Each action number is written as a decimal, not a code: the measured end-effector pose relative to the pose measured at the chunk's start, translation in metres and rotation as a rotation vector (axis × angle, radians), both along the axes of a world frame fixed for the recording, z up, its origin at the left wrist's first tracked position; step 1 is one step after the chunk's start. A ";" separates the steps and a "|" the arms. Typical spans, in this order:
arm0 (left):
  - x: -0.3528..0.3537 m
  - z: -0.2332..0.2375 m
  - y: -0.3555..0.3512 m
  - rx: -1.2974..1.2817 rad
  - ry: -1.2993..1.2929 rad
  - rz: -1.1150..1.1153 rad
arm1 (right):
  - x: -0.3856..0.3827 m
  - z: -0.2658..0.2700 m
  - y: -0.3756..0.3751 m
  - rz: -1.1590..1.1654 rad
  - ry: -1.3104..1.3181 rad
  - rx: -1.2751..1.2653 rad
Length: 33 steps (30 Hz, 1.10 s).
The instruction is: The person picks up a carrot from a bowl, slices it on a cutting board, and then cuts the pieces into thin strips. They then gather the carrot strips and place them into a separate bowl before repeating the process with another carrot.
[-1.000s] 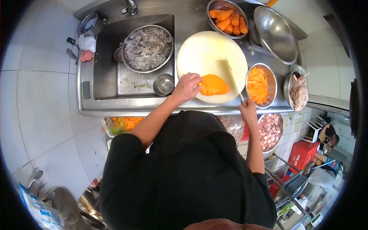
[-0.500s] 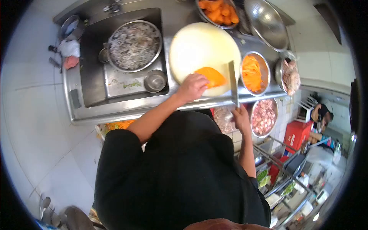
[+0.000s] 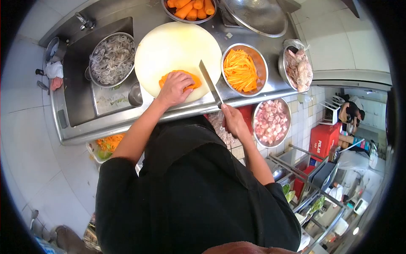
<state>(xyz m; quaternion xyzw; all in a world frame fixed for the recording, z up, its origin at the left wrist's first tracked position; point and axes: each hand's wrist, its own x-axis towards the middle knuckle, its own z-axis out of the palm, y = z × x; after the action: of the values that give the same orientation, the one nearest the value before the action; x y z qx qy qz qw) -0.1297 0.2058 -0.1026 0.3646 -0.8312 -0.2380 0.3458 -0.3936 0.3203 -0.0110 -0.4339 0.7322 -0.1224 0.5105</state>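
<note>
On the round, pale cutting board [image 3: 175, 46], my left hand [image 3: 175, 88] presses down over a fanned pile of carrot slices [image 3: 195, 81], its fingers bent and partly covering them. My right hand [image 3: 234, 120] grips the handle of a broad-bladed knife [image 3: 209, 79]. The blade lies over the board's right part, tip pointing away from me, apart from the slices. Right of the board stands a metal bowl [image 3: 263, 63] of carrot strips [image 3: 240, 70].
Peeled carrots [image 3: 192, 9] fill a bowl behind the board. Left, the sink [image 3: 76, 99] holds a colander of greyish strips [image 3: 112, 59]. At right are a bowl of raw meat [image 3: 298, 70] and, lower, a basin of diced meat [image 3: 271, 122]. A person [image 3: 352, 113] is far right.
My view has swung right, so the counter appears farther left. My left hand now covers the carrot slices from above instead of touching their left edge. The knife has tilted, tip to the left.
</note>
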 end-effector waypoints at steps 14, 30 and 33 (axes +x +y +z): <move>-0.010 -0.004 -0.007 0.021 -0.324 -0.061 | 0.015 0.015 0.017 0.110 0.113 -0.042; -0.009 -0.013 -0.008 0.025 -0.219 -0.044 | 0.024 0.013 0.009 0.165 0.254 -0.115; -0.011 -0.016 -0.005 -0.004 -0.140 -0.023 | 0.027 -0.003 0.005 0.200 0.288 -0.147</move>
<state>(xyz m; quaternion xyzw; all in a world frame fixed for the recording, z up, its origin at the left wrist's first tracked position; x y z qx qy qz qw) -0.1402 0.2009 -0.1188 0.3701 -0.8580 -0.2143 0.2845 -0.3670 0.3249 -0.0139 -0.5536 0.7402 -0.0607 0.3768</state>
